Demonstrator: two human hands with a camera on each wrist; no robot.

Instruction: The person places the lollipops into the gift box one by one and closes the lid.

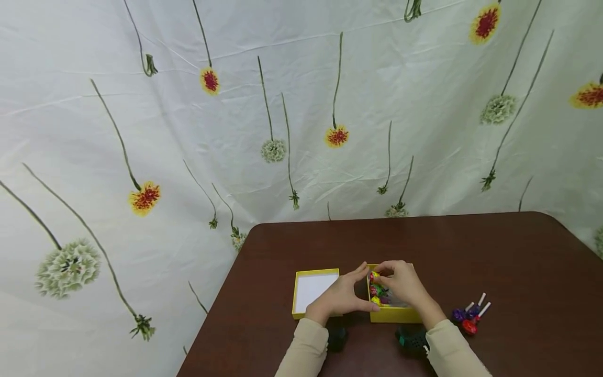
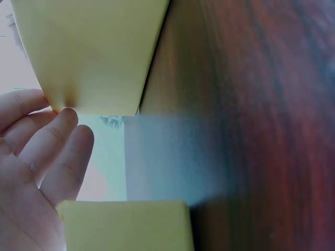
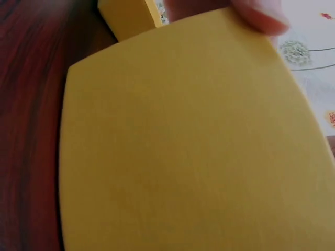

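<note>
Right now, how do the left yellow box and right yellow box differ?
The left yellow box shows a white inside; the right yellow box holds wrapped candies. The left one's front wall looks lower than the right one's. Both are yellow, open-topped, on the table.

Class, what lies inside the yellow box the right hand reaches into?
Red, yellow and green wrapped sweets show in the left part of the box; what lies under the right hand is covered.
</note>
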